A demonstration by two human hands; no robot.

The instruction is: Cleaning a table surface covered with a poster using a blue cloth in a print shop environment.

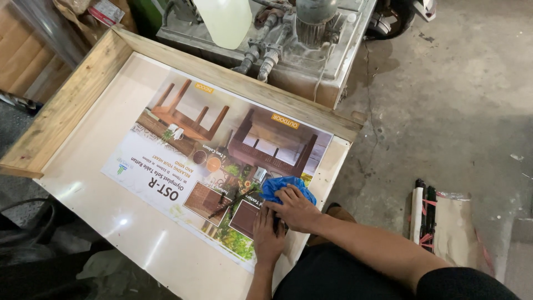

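Observation:
A large printed poster (183,155) with pictures of wooden tables lies flat on a cream board (83,183). My right hand (297,208) presses a crumpled blue cloth (280,186) against the poster's near right corner. My left hand (268,236) lies flat just below it, fingers spread on the poster's edge, partly under my right hand. Neither hand lifts anything off the board.
A raw wooden frame (66,100) borders the board on the left and far sides. Behind it stands a dusty machine with pipes (288,33) and a translucent jug (225,19). A wrapped bundle (444,216) lies on the concrete floor (455,100) at right.

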